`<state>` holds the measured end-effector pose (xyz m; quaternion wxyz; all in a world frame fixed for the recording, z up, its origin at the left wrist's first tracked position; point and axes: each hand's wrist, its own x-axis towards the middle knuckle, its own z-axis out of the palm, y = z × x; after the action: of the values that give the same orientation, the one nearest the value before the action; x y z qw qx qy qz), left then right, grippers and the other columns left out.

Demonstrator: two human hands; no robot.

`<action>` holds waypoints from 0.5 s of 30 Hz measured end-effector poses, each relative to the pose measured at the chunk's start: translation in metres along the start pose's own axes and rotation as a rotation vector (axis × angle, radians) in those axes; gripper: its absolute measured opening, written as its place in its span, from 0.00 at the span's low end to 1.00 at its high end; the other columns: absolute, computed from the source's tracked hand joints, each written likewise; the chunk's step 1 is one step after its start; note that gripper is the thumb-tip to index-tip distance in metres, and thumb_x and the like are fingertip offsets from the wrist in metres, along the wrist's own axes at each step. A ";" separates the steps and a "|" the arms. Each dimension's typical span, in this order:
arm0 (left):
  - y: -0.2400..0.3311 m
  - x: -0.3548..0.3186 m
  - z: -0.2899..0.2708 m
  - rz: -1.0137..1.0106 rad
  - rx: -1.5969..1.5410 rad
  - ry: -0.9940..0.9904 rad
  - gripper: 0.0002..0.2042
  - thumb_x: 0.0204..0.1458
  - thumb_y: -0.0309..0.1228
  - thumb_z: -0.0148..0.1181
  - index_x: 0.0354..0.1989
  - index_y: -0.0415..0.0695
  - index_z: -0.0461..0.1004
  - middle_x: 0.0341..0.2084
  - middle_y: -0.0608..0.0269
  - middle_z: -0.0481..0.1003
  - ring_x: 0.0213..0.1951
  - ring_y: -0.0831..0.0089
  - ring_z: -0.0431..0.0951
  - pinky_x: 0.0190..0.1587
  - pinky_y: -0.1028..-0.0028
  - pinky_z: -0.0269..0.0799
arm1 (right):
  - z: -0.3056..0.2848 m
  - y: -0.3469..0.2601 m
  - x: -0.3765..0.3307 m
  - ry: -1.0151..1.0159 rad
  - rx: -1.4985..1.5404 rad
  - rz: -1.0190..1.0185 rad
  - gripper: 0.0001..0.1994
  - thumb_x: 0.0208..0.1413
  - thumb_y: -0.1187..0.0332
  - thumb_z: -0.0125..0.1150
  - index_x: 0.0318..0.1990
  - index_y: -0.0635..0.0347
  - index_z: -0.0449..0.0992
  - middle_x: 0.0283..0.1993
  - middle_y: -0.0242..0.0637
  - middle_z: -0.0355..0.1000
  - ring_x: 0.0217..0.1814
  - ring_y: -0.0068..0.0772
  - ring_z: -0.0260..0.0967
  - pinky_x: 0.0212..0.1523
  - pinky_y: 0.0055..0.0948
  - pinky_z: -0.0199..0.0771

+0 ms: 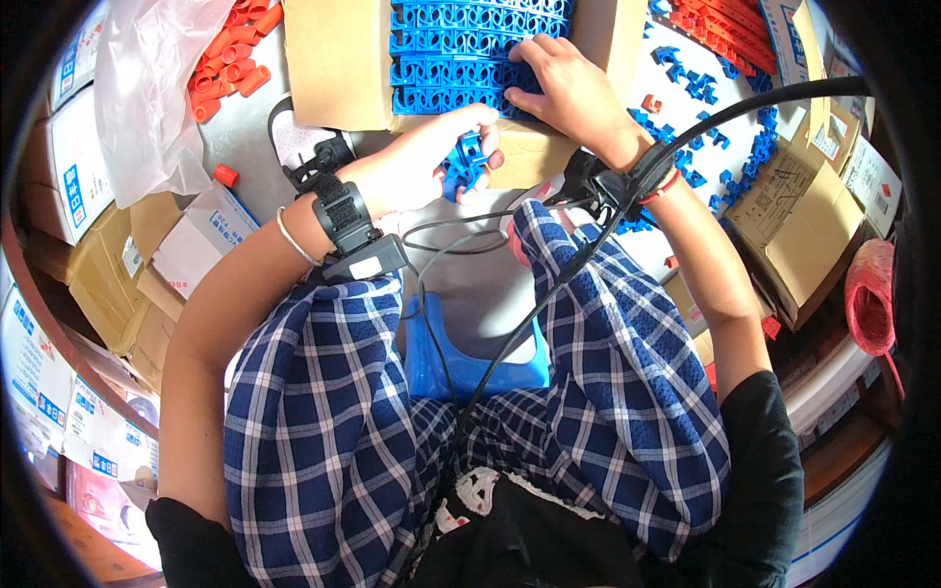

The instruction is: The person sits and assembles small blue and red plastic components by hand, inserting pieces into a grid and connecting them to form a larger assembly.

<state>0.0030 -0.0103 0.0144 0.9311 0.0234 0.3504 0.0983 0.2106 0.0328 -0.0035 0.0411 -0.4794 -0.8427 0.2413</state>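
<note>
A cardboard carton point(338, 64) stands in front of me with neat rows of blue plastic pipe clips point(446, 71) inside. My left hand point(431, 162) is closed around a few loose blue clips point(465, 162) just off the carton's near side. Over the right part of the rows reaches my right hand point(573, 93), its thumb and curved fingers apart and touching the clips. The palm hides the clips beneath it, and I cannot make out a separate clip between those fingertips.
Loose blue clips point(691, 83) lie scattered on the right. Short red tubes point(230, 64) are heaped at the far left, beside a clear plastic bag point(162, 98). Long red pipes point(725, 34) lie far right. Cartons flank both sides. A black cable point(755, 98) crosses my right wrist. A blue stool point(480, 377) is below me.
</note>
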 end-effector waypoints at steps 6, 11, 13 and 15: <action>0.000 -0.001 0.000 0.003 0.004 0.016 0.16 0.61 0.45 0.45 0.25 0.47 0.65 0.23 0.66 0.68 0.21 0.74 0.71 0.18 0.77 0.63 | -0.022 0.015 -0.003 0.046 -0.225 -0.071 0.19 0.42 0.56 0.68 0.41 0.54 0.74 0.37 0.33 0.71 0.43 0.37 0.70 0.45 0.34 0.69; 0.000 -0.001 0.002 -0.008 -0.009 0.029 0.17 0.61 0.45 0.45 0.25 0.48 0.65 0.23 0.66 0.68 0.21 0.74 0.71 0.18 0.77 0.63 | -0.019 0.019 -0.008 -0.006 -0.286 -0.139 0.18 0.42 0.57 0.68 0.39 0.55 0.74 0.37 0.33 0.73 0.45 0.36 0.70 0.54 0.35 0.65; 0.000 0.000 0.001 0.010 0.013 0.010 0.16 0.61 0.44 0.45 0.25 0.48 0.65 0.23 0.66 0.68 0.21 0.75 0.71 0.18 0.77 0.63 | -0.016 0.018 -0.011 0.014 -0.315 -0.151 0.17 0.43 0.58 0.68 0.39 0.55 0.75 0.37 0.33 0.73 0.46 0.35 0.70 0.61 0.36 0.61; 0.000 -0.001 0.001 0.013 0.014 0.007 0.16 0.61 0.44 0.45 0.25 0.48 0.65 0.23 0.66 0.68 0.21 0.75 0.71 0.18 0.77 0.62 | -0.017 0.017 -0.010 -0.010 -0.311 -0.142 0.17 0.43 0.58 0.68 0.39 0.55 0.75 0.37 0.33 0.73 0.46 0.35 0.71 0.62 0.37 0.60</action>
<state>0.0026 -0.0106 0.0156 0.9290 0.0317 0.3543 0.1020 0.2349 0.0380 0.0053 -0.0208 -0.4178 -0.9019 0.1071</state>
